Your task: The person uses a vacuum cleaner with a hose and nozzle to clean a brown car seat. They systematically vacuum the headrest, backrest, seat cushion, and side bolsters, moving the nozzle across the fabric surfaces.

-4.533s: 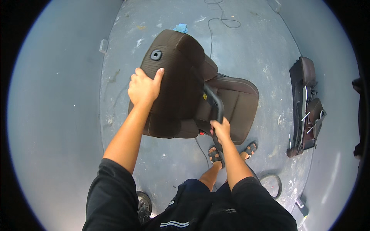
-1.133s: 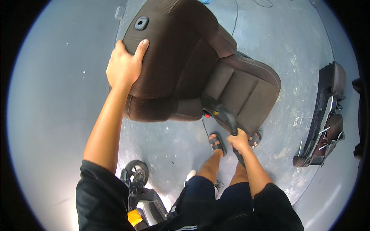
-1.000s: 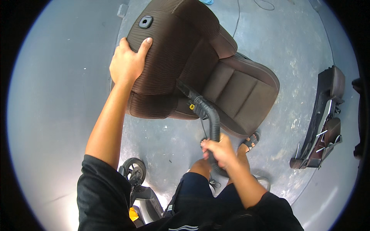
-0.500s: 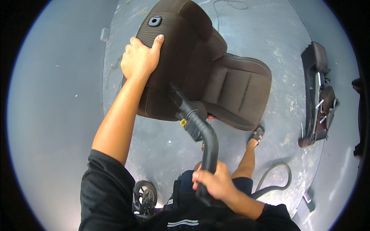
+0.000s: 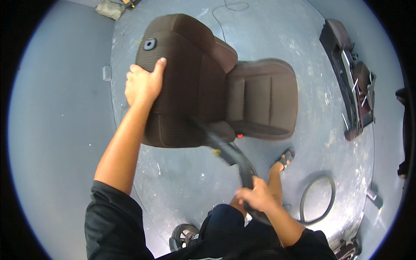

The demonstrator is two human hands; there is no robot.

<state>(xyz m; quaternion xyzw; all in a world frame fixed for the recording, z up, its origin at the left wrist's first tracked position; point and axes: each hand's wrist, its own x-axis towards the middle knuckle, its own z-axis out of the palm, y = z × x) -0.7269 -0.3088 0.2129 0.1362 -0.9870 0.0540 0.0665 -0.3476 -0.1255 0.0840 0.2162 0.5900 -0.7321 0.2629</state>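
A brown fabric car seat (image 5: 258,99) stands on the floor in front of me, its backrest (image 5: 182,82) to the left and its cushion to the right. My left hand (image 5: 144,84) grips the top edge of the backrest, fingers over the edge and thumb along the fabric, just below a dark round-holed fitting (image 5: 150,43). In my right hand (image 5: 256,195) is the black curved handle of a vacuum cleaner wand (image 5: 229,152). The wand's tip is blurred and lies against the lower near side of the backrest; exact contact cannot be made out.
A grey hose (image 5: 333,195) loops on the floor at the right. Dark car trim parts (image 5: 342,65) lie along the right wall. A black wheel (image 5: 184,236) stands by my legs. A thin cable (image 5: 219,21) runs behind the seat, and a pale bundle (image 5: 110,9) sits far left.
The seat and my left hand appear further left and lower in the picture as the view shifts. My right hand and the wand handle have moved right; both hands keep their holds.
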